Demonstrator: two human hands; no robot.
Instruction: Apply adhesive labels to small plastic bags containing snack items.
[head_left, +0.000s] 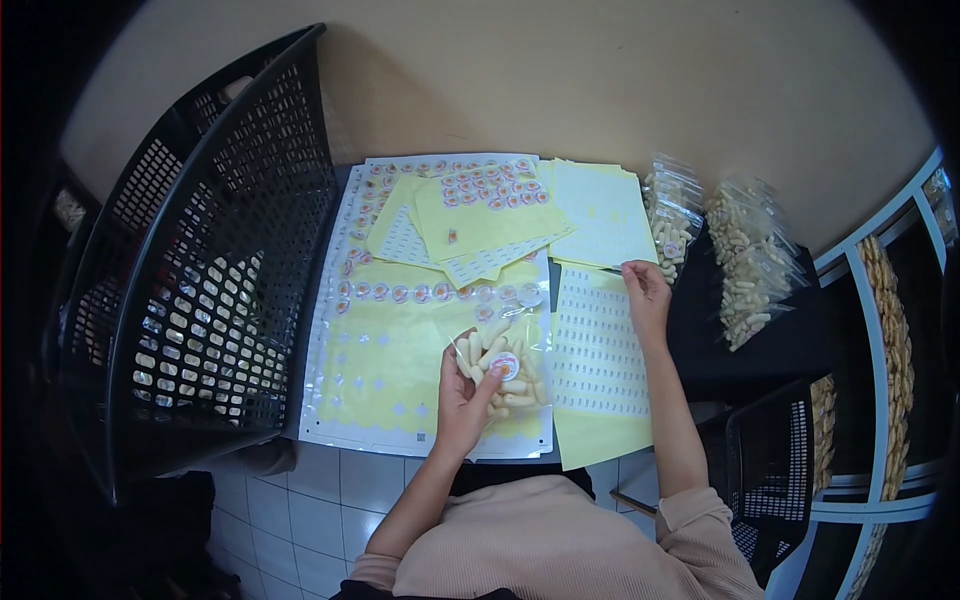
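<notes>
My left hand (466, 397) grips a clear plastic bag of pale finger-shaped snacks (519, 391), its thumb on the bag's round sticker (504, 367). The bag is over a large sheet of round stickers (360, 352), partly peeled. My right hand (646, 289) pinches a thin pointed tool, perhaps tweezers (616, 268), above the top edge of a yellow-backed sheet of small printed labels (600, 345). Smaller yellow sticker sheets (487, 217) overlap at the back of the large sheet. A stack of pale label sheets (600, 210) lies behind my right hand.
A tall black perforated plastic basket (202, 247) stands at the left. Filled snack bags (667, 217) are at the right of the sheets, with more bags (750, 255) on a dark surface. Farther right are another black basket (772, 465) and a pale-framed rack (870, 300) with packed goods. A wall is behind.
</notes>
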